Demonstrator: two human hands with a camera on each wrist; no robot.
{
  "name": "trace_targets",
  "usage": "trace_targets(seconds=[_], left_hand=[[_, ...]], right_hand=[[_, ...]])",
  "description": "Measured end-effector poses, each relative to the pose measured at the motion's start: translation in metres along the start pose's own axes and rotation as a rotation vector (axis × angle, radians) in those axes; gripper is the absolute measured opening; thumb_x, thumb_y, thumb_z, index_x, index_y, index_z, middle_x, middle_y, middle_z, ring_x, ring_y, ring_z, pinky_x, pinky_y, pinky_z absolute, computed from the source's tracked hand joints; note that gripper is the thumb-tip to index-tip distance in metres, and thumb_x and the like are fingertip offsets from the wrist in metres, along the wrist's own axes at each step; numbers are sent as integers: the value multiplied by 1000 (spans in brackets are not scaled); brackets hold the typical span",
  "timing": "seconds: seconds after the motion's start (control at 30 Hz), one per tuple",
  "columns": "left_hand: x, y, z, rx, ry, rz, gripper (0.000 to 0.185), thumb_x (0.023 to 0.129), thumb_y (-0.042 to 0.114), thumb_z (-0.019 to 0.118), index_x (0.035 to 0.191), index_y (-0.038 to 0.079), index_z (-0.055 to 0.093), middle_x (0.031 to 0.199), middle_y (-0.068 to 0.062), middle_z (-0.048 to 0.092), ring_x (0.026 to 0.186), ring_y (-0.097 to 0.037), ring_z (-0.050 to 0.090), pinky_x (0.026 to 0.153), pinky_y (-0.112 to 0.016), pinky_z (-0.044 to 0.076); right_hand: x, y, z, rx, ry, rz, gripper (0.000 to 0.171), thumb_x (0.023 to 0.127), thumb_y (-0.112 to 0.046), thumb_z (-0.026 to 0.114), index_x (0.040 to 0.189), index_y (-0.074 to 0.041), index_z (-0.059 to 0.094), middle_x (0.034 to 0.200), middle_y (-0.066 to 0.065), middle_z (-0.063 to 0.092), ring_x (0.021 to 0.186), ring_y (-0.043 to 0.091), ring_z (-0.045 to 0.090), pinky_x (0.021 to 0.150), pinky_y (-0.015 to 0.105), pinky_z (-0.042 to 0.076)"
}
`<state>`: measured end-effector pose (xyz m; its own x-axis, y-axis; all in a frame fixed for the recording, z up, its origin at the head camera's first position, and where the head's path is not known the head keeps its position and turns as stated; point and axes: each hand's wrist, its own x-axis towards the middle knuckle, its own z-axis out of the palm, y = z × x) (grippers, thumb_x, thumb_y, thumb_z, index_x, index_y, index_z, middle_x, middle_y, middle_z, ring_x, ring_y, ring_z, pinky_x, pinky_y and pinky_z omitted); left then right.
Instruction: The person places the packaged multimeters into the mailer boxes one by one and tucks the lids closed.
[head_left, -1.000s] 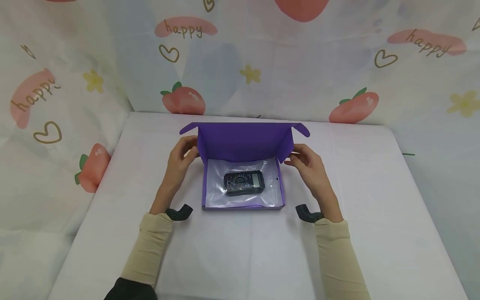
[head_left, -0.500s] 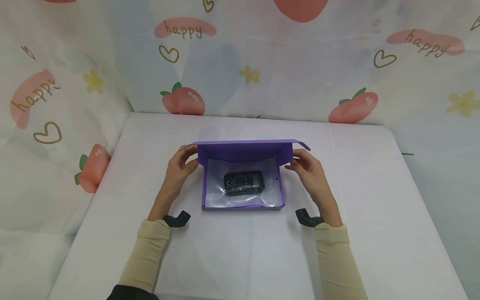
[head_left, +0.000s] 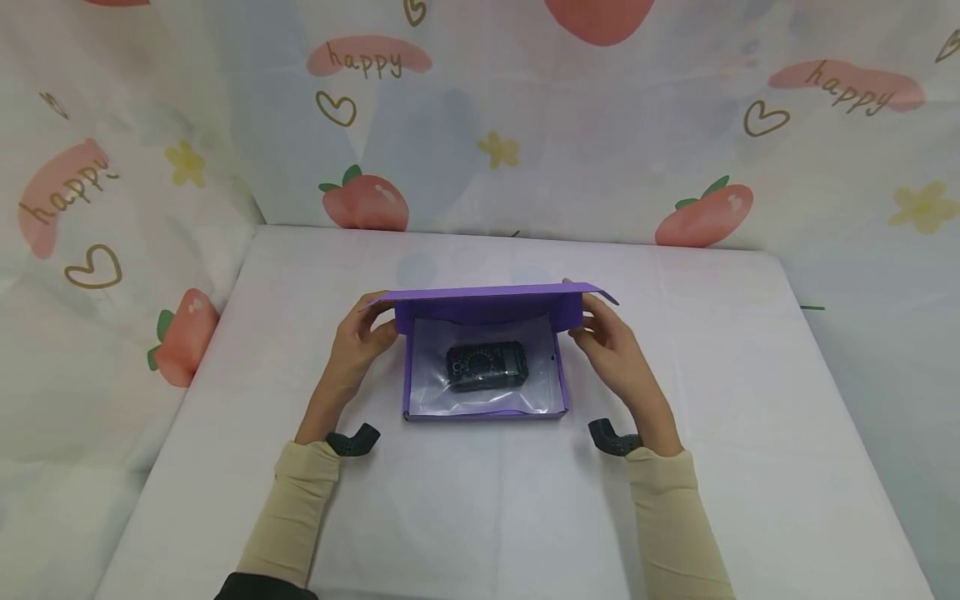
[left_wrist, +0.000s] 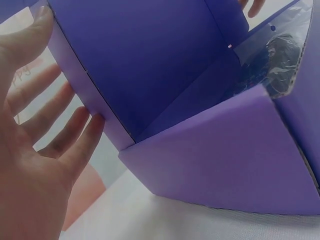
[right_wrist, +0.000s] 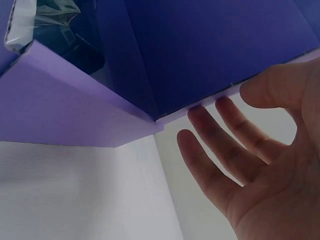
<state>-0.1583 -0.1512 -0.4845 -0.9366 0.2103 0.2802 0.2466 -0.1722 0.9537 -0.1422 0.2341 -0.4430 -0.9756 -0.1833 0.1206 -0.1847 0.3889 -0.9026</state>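
Note:
A purple cardboard box [head_left: 486, 416] lies on the table in the head view, its hinged lid [head_left: 487, 310] tilted forward over the rear part. Inside is a black multimeter [head_left: 487, 367] with a dial and a small screen, lying in a clear plastic bag [head_left: 435, 398]. My left hand [head_left: 354, 346] grips the lid's left side; in the left wrist view its thumb [left_wrist: 42, 22] lies on the side panel's edge. On the opposite side, my right hand [head_left: 617, 354] holds the lid's right edge between thumb [right_wrist: 272, 90] and fingers. Some fingertips are hidden behind the lid in the head view.
A white cloth covers the table [head_left: 525, 517]. Behind and to the left hangs a printed curtain [head_left: 465, 117] with peaches, hearts and lettering. A black curved device sits at the left wrist [head_left: 354, 440] and another at the right wrist [head_left: 615, 437].
The lid has swung from nearly upright forward and down towards me, mostly in the first half second. Both hands moved with it, and the multimeter stayed in place.

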Motion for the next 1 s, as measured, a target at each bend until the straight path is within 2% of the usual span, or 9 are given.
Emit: trace_targets(seconds=[0.13, 0.3, 0.5, 0.6, 0.73, 0.87, 0.9, 0.97, 1.0], left_hand=[[-1, 0, -1, -2, -3, 9, 44, 98, 25, 75, 138, 13, 61, 140, 2, 57, 139, -20, 50, 112, -26, 48], [-1, 0, -1, -9, 7, 13, 42, 98, 20, 75, 137, 14, 62, 139, 3, 58, 139, -19, 51, 112, -26, 49], [2, 2, 0, 44, 31, 21, 40, 99, 3, 68, 137, 12, 60, 140, 5, 55, 138, -16, 52, 110, -23, 49], [3, 4, 1, 62, 29, 19, 43, 98, -5, 63, 136, 14, 59, 139, 6, 54, 138, -15, 52, 110, -22, 49], [3, 5, 1, 56, 8, 4, 43, 98, -1, 65, 136, 16, 60, 139, 5, 55, 139, -17, 51, 111, -25, 48], [-1, 3, -1, 83, -11, -36, 43, 98, 13, 72, 139, 16, 60, 142, 2, 57, 142, -19, 48, 118, -40, 46], [-2, 2, -1, 97, -13, -50, 44, 98, 15, 73, 140, 15, 59, 144, 1, 57, 142, -19, 48, 118, -45, 45], [-4, 2, -3, 124, -24, -82, 46, 98, 10, 72, 142, 14, 58, 147, -1, 57, 140, -18, 51, 115, -43, 49], [-5, 2, -4, 136, -33, -94, 48, 98, 7, 72, 143, 14, 58, 148, -1, 57, 139, -17, 52, 112, -39, 51]], right_hand=[[0, -4, 1, -64, -12, 6, 53, 104, 2, 53, 155, -11, 48, 152, 18, 56, 131, 42, 62, 99, 10, 46], [-1, -10, 1, -94, -24, 32, 53, 105, -2, 55, 156, -13, 47, 152, 17, 57, 133, 41, 62, 106, 25, 50], [1, -14, 3, -100, -25, 55, 55, 105, -9, 58, 158, -16, 45, 151, 15, 58, 131, 38, 64, 97, 12, 46], [2, -14, 5, -93, -23, 57, 55, 105, -9, 58, 158, -16, 45, 150, 15, 59, 129, 38, 65, 96, 11, 46], [1, -11, 5, -76, -4, 36, 50, 104, -2, 56, 154, -12, 51, 148, 16, 60, 130, 39, 65, 97, 11, 46], [-2, -6, 3, -48, -6, -3, 47, 105, 1, 53, 150, -15, 57, 153, 10, 57, 137, 37, 60, 105, 14, 47], [-3, -5, 2, -44, -9, -12, 47, 105, 1, 53, 149, -17, 58, 154, 8, 57, 139, 34, 59, 107, 17, 47], [-4, -2, 1, -33, -20, -25, 47, 106, 1, 52, 149, -16, 58, 154, 6, 57, 142, 25, 57, 114, 28, 47], [-5, 0, 1, -28, -25, -26, 47, 106, 1, 52, 149, -17, 58, 152, 6, 58, 142, 19, 57, 114, 29, 46]])
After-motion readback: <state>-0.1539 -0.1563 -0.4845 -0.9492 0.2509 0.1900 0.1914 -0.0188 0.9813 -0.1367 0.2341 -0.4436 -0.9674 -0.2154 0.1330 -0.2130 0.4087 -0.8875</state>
